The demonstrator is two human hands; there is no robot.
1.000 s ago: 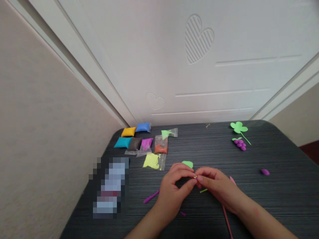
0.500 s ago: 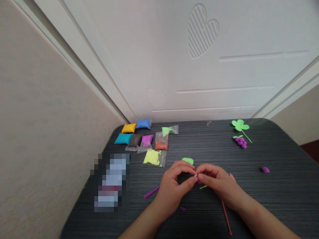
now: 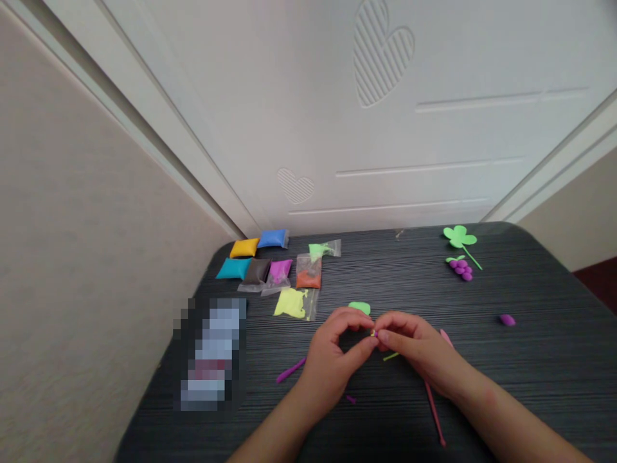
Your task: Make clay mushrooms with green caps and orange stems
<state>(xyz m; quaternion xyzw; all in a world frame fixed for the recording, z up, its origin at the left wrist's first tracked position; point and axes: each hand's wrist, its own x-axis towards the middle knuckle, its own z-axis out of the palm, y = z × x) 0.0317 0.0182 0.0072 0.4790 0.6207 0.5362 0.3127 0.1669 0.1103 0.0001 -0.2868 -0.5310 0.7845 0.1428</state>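
Observation:
Fingertips of my left hand (image 3: 330,357) and my right hand (image 3: 424,347) meet over the table, both closed in a pinch. Between them is a tiny piece of purple and yellow modelling clay (image 3: 374,333), mostly covered by the fingers. Just beyond my left hand lies a flat light-green clay piece (image 3: 359,308). A thin yellow-green clay strip (image 3: 391,356) lies by my right fingers. The pink modelling tool (image 3: 435,415) lies partly under my right hand, and a purple modelling tool (image 3: 291,371) is left of my left hand. Near my left wrist is a small purple clay bit (image 3: 351,399).
Several clay packets, among them a yellow one (image 3: 290,303) and an orange one (image 3: 308,278), lie at the back left. A green clay clover (image 3: 459,236), purple clay grapes (image 3: 461,269) and a purple clay oval (image 3: 507,319) are on the right. A blurred-out object (image 3: 212,354) lies left.
The view has shifted slightly. Both hands stay together, still pinching the small clay piece, which shows a little more yellow and is turned slightly.

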